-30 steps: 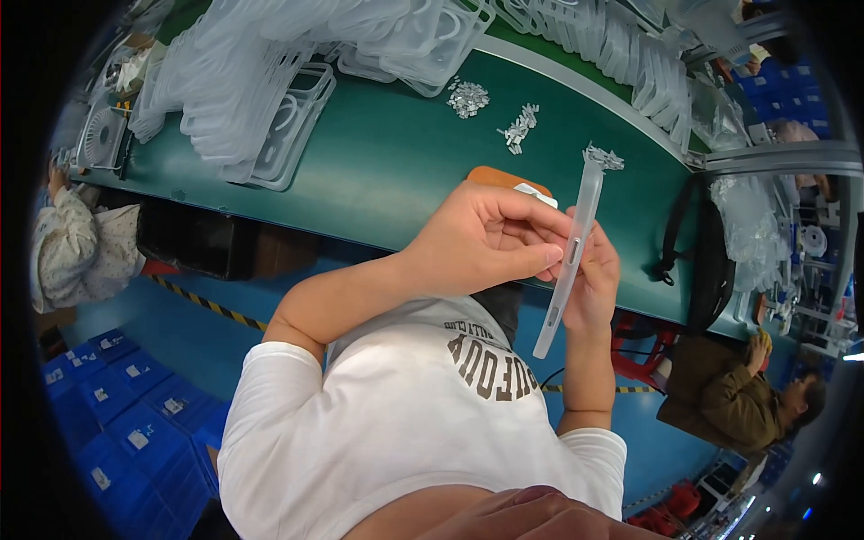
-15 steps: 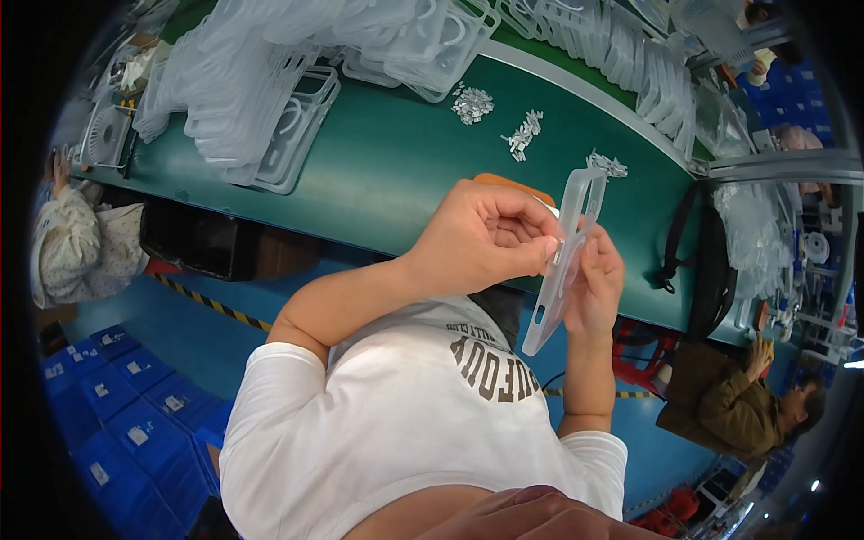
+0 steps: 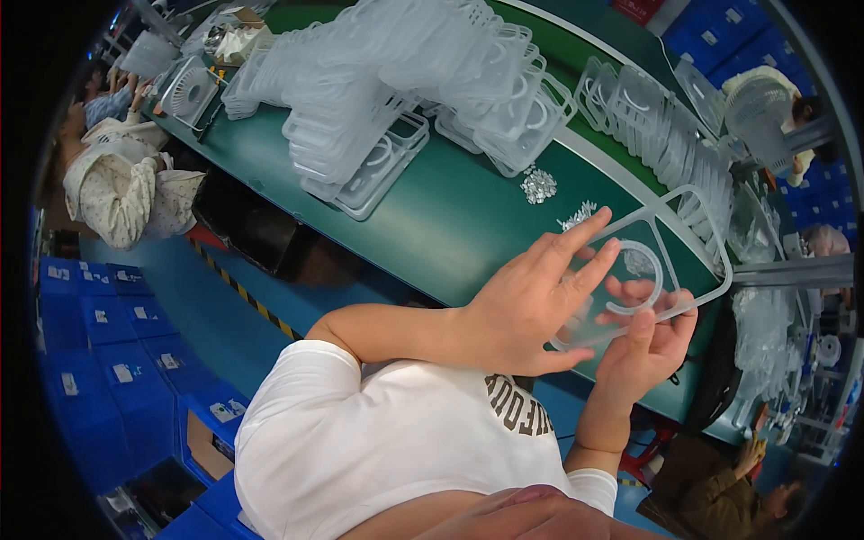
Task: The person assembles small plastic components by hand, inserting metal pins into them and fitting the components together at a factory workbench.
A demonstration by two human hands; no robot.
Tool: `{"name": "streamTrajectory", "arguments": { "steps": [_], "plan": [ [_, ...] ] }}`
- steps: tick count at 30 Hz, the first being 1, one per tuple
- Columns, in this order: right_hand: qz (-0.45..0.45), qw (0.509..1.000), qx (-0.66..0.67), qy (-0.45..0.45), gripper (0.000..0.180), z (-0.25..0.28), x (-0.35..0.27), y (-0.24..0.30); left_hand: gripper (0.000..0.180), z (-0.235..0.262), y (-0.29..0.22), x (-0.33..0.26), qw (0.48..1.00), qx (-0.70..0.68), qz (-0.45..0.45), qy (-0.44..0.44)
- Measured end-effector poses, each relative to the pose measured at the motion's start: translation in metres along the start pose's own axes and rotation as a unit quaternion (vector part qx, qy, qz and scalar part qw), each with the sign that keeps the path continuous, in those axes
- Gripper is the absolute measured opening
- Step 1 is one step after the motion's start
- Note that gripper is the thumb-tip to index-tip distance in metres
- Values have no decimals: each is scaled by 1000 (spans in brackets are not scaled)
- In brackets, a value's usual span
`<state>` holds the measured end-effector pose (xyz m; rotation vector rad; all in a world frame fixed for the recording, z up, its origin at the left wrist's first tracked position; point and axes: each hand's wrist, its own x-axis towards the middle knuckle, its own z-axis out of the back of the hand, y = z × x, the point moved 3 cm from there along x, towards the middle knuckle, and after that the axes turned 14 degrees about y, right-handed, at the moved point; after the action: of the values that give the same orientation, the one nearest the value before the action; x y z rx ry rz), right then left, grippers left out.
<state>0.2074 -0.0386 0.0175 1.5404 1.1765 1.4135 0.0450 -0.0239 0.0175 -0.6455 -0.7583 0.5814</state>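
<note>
A translucent plastic panel [image 3: 656, 270] with rounded corners, a slanting bar and a raised C-shaped ring is held tilted above the right part of the green bench. My right hand [image 3: 646, 349] grips its near edge, thumb on the face toward me and fingers behind, partly visible through the plastic. Across the panel's left side, my left hand [image 3: 526, 301] lies with its fingers stretched and spread. Whether its fingertips press on the plastic I cannot tell. Beyond the hands are small piles of shiny silver pieces [image 3: 539, 185], one of them seen through the panel.
Large stacks of similar translucent panels [image 3: 360, 90] cover the far left of the green bench [image 3: 432, 243]; another row [image 3: 648, 112] stands behind a metal rail. A small white fan [image 3: 191, 90] is at the left. Blue bins [image 3: 135, 360] fill the lower left. Other people work on both sides.
The panel has turned from nearly edge-on to showing its broad face. My left hand has gone from a pinch at its edge to spread fingers. My view has shifted.
</note>
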Motion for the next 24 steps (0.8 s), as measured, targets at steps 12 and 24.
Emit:
{"name": "streamTrajectory", "arguments": {
  "steps": [12, 24],
  "plan": [
    [35, 993, -103, -53, 34, 64, -22, -44, 71, 252, 99, -2, 879, 371, 121, -272],
    [-144, 979, -89, -115, 19, 107, -67, -96, 64, 248, 102, 49, 786, 569, 185, -152]
  ]
}}
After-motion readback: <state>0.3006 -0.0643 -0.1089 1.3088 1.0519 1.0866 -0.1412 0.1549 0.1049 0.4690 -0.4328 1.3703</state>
